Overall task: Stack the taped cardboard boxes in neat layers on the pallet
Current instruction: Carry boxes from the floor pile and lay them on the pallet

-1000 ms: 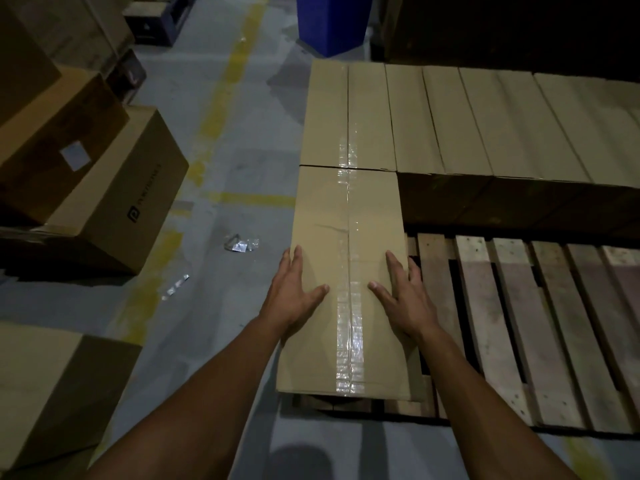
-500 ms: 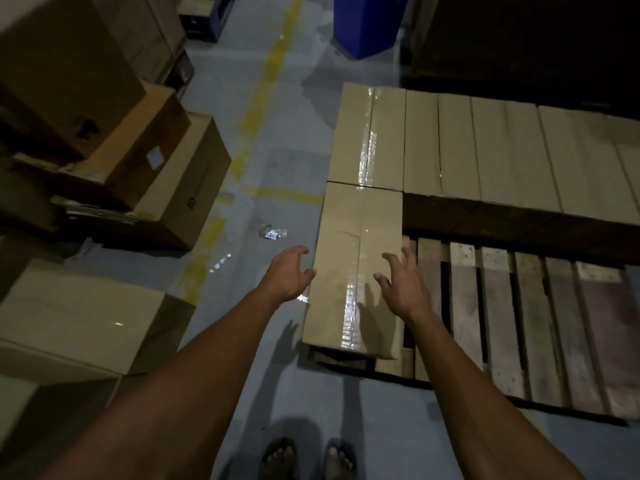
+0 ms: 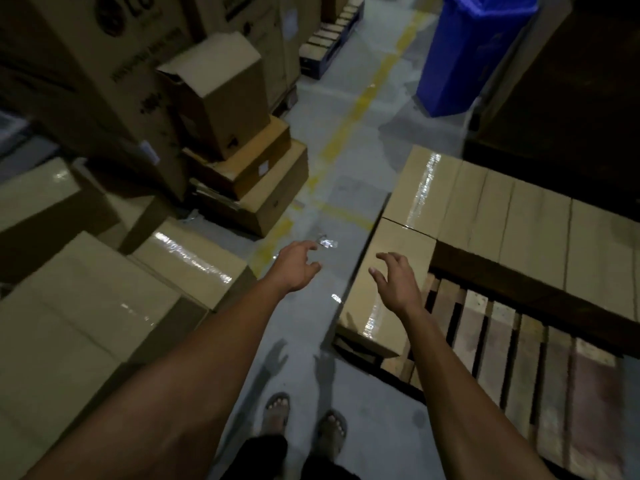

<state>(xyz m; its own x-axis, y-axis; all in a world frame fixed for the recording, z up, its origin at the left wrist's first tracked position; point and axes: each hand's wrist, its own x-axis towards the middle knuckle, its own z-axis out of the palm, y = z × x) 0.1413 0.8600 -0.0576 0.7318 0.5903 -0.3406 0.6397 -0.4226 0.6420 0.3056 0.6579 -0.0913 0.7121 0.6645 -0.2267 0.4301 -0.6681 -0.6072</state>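
Observation:
A taped cardboard box [image 3: 384, 282] lies at the near left corner of the wooden pallet [image 3: 519, 362]. Behind it a row of several taped boxes [image 3: 502, 209] covers the pallet's far half. My right hand [image 3: 394, 278] hovers over the near box with loosely curled fingers, holding nothing. Over the floor to the left of the pallet, my left hand [image 3: 298, 265] is empty too, its fingers relaxed. More taped boxes [image 3: 104, 299] lie on the floor at the left, one with shiny tape [image 3: 194, 261] nearest my left arm.
Tall printed cartons [image 3: 104, 81] and a pile of smaller boxes [image 3: 242, 161] crowd the back left. A blue bin [image 3: 467, 53] stands at the back. A yellow floor line [image 3: 346, 133] runs along the aisle. My sandalled feet [image 3: 304, 420] stand on grey floor.
Both hands have lifted off the near box and pulled back. The view has swung left and risen, bringing the floor boxes on the left into sight.

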